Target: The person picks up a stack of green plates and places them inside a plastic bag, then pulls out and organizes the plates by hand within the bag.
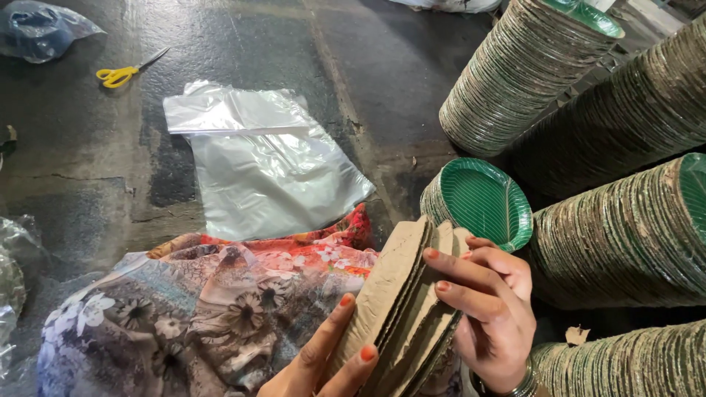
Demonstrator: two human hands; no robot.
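Both hands are on a small bundle of brown paper plates (401, 294) held on edge above my lap. My left hand (323, 364) sits low under the bundle, its fingers (346, 345) half curled and pressed against the brown backs, thumb and forefinger pinching the near plates. My right hand (489, 316) wraps the far side, fingers (456, 268) spread loosely over the fanned rims, thumb hidden behind; a metal bangle (518, 386) shows at that wrist. I see the plates splay apart at the top between the two grips.

Just behind the bundle a short stack of green-faced plates (482, 202) leans toward me, touching or nearly touching the plates I hold. Tall stacks of plates (515, 81) lie tilted to the right. A floral cloth (213, 301) covers my lap, and beyond it clear plastic bags (257, 154) lie flat on the dark stone floor (382, 73). Yellow-handled scissors (125, 71) rest well apart at upper left, near a crumpled blue plastic bag (37, 29).
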